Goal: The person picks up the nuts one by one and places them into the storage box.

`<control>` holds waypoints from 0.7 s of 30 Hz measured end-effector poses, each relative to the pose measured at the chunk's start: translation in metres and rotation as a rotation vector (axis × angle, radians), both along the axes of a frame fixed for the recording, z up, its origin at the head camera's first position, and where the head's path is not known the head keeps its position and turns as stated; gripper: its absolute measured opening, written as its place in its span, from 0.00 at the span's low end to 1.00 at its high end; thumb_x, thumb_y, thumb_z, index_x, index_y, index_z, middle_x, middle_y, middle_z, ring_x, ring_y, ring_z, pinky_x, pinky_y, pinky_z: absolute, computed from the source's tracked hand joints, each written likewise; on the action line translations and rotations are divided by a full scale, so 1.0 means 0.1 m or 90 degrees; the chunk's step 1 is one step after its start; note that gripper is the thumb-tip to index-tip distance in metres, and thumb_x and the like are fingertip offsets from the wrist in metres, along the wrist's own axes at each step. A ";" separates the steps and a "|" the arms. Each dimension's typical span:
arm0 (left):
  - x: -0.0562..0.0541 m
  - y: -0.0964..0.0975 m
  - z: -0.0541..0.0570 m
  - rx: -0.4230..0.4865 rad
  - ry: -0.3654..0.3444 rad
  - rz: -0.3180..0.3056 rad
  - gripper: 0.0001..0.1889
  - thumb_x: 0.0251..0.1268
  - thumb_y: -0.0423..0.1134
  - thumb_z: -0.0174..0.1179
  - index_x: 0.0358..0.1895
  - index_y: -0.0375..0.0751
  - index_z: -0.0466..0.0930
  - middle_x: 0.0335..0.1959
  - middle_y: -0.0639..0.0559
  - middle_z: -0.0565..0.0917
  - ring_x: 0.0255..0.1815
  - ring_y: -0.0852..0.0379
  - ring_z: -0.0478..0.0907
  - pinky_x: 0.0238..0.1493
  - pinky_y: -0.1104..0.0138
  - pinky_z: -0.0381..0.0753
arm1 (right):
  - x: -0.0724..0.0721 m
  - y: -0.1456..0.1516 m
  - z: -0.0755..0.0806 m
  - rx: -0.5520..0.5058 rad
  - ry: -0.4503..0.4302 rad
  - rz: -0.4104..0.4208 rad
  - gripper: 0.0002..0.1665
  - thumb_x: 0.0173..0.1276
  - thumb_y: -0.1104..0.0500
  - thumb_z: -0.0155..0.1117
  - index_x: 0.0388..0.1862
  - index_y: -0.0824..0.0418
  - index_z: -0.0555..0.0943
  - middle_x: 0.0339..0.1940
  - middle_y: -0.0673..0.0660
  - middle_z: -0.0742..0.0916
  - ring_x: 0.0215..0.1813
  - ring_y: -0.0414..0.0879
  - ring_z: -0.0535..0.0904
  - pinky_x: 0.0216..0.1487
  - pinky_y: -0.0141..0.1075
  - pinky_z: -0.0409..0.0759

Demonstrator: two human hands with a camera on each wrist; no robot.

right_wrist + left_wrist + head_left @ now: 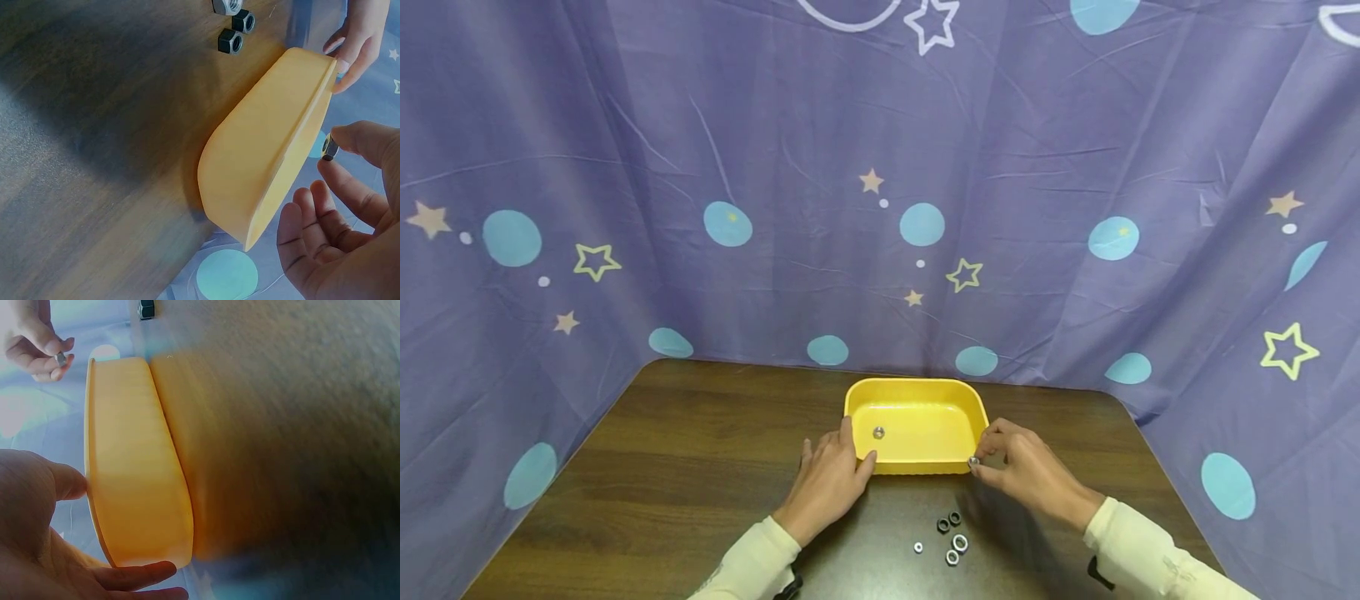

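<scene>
My left hand (827, 481) is at the near left corner of a yellow plastic bin (917, 468). In the left wrist view its thumb touches the rim, and straight fingers (140, 576) lie along the end wall. A metal hex nut (330, 147) is pinched between thumb and index fingertip of my right hand (1018, 461), its other fingers loosely bent. That hand is at the bin's near right corner, the nut close to the rim in the head view. Inside the bin, toward the left, lies one silver nut (878, 432).
On the brown wood-grain table (715, 467), in front of the bin, lie two black nuts (943, 526), two silver nuts (960, 543) and a smaller nut (918, 547). A purple curtain (820, 275) with stars and dots hangs behind the table and along both sides.
</scene>
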State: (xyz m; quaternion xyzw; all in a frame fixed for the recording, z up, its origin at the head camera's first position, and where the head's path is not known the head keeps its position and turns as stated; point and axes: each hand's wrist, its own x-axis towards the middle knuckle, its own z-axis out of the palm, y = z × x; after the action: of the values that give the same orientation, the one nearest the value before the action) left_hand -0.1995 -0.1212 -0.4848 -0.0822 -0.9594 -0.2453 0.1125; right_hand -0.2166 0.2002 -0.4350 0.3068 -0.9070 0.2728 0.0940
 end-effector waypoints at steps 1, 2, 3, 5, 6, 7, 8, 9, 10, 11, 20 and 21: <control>0.00 0.00 0.00 -0.001 -0.003 0.000 0.38 0.80 0.49 0.67 0.76 0.22 0.67 0.61 0.28 0.87 0.65 0.31 0.84 0.71 0.20 0.65 | -0.01 0.00 0.00 0.003 0.003 0.000 0.07 0.64 0.61 0.84 0.34 0.51 0.92 0.40 0.43 0.85 0.40 0.35 0.81 0.42 0.38 0.85; -0.01 0.00 -0.01 -0.002 -0.004 0.001 0.38 0.81 0.50 0.67 0.77 0.22 0.67 0.62 0.28 0.86 0.65 0.31 0.83 0.71 0.20 0.65 | -0.02 -0.01 -0.01 0.005 0.003 0.000 0.06 0.65 0.61 0.84 0.35 0.51 0.92 0.40 0.43 0.85 0.40 0.35 0.81 0.42 0.36 0.84; -0.01 0.00 -0.01 -0.004 -0.004 0.001 0.38 0.81 0.50 0.66 0.77 0.22 0.67 0.63 0.28 0.86 0.66 0.31 0.83 0.71 0.20 0.65 | -0.03 -0.01 -0.01 0.006 0.005 0.002 0.06 0.65 0.61 0.84 0.35 0.51 0.92 0.40 0.43 0.85 0.40 0.35 0.81 0.41 0.35 0.84; -0.02 0.00 -0.02 -0.005 -0.007 0.002 0.38 0.81 0.51 0.66 0.77 0.23 0.66 0.63 0.28 0.85 0.66 0.31 0.83 0.71 0.20 0.65 | -0.05 -0.01 -0.02 0.007 0.004 0.003 0.06 0.65 0.60 0.83 0.35 0.51 0.92 0.40 0.43 0.85 0.38 0.35 0.81 0.40 0.34 0.83; -0.03 0.00 -0.03 -0.005 -0.005 0.001 0.38 0.81 0.51 0.66 0.77 0.23 0.67 0.63 0.28 0.85 0.66 0.31 0.83 0.71 0.20 0.65 | -0.06 -0.01 -0.02 0.006 0.002 0.003 0.05 0.66 0.60 0.83 0.35 0.52 0.92 0.39 0.43 0.85 0.38 0.36 0.81 0.39 0.33 0.83; -0.03 0.00 -0.04 -0.005 -0.003 0.001 0.38 0.81 0.51 0.66 0.77 0.23 0.67 0.63 0.28 0.86 0.66 0.31 0.83 0.71 0.20 0.65 | -0.07 -0.02 -0.02 0.005 -0.005 0.004 0.05 0.66 0.60 0.83 0.35 0.52 0.91 0.40 0.44 0.85 0.38 0.36 0.82 0.38 0.33 0.83; -0.02 0.00 -0.04 -0.005 0.001 0.001 0.38 0.81 0.51 0.66 0.76 0.23 0.67 0.62 0.28 0.86 0.66 0.31 0.83 0.70 0.20 0.66 | -0.08 -0.02 -0.02 0.003 -0.012 0.006 0.05 0.66 0.60 0.83 0.35 0.52 0.91 0.40 0.44 0.85 0.37 0.37 0.83 0.38 0.32 0.84; -0.02 0.00 -0.05 -0.005 0.005 0.001 0.37 0.81 0.51 0.66 0.76 0.24 0.68 0.62 0.28 0.86 0.65 0.31 0.84 0.70 0.20 0.66 | -0.09 -0.02 -0.03 0.001 -0.017 0.007 0.06 0.66 0.60 0.83 0.35 0.53 0.91 0.39 0.45 0.85 0.37 0.38 0.84 0.38 0.33 0.84; -0.02 0.00 -0.05 -0.004 0.008 0.000 0.36 0.81 0.51 0.66 0.75 0.24 0.68 0.61 0.28 0.86 0.65 0.32 0.84 0.70 0.20 0.66 | -0.10 -0.03 -0.03 0.000 -0.023 0.007 0.06 0.66 0.60 0.83 0.35 0.53 0.91 0.40 0.45 0.85 0.36 0.37 0.84 0.37 0.32 0.85; -0.02 0.00 -0.06 -0.005 0.012 0.000 0.36 0.81 0.51 0.66 0.75 0.24 0.68 0.61 0.28 0.87 0.65 0.32 0.84 0.70 0.20 0.66 | -0.10 -0.03 -0.03 -0.001 -0.027 0.004 0.06 0.66 0.61 0.83 0.34 0.53 0.91 0.39 0.45 0.85 0.36 0.37 0.84 0.37 0.32 0.85; -0.04 0.00 -0.05 -0.002 0.008 0.001 0.38 0.81 0.50 0.66 0.77 0.23 0.67 0.62 0.28 0.86 0.66 0.31 0.83 0.70 0.20 0.65 | -0.22 -0.10 -0.03 0.003 0.015 0.002 0.07 0.64 0.61 0.84 0.32 0.53 0.92 0.38 0.45 0.86 0.36 0.40 0.82 0.37 0.33 0.82; -0.04 0.01 -0.05 -0.001 0.007 0.001 0.38 0.81 0.51 0.66 0.77 0.23 0.67 0.63 0.28 0.86 0.66 0.31 0.83 0.70 0.20 0.65 | -0.23 -0.11 -0.03 0.007 0.015 -0.001 0.07 0.64 0.61 0.85 0.32 0.52 0.92 0.38 0.45 0.86 0.37 0.39 0.81 0.38 0.33 0.82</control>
State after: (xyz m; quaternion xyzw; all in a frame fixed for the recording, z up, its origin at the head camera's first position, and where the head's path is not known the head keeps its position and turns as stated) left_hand -0.2035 -0.1206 -0.4900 -0.0830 -0.9591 -0.2437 0.1178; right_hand -0.2397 0.1896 -0.4375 0.3097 -0.9075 0.2642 0.1037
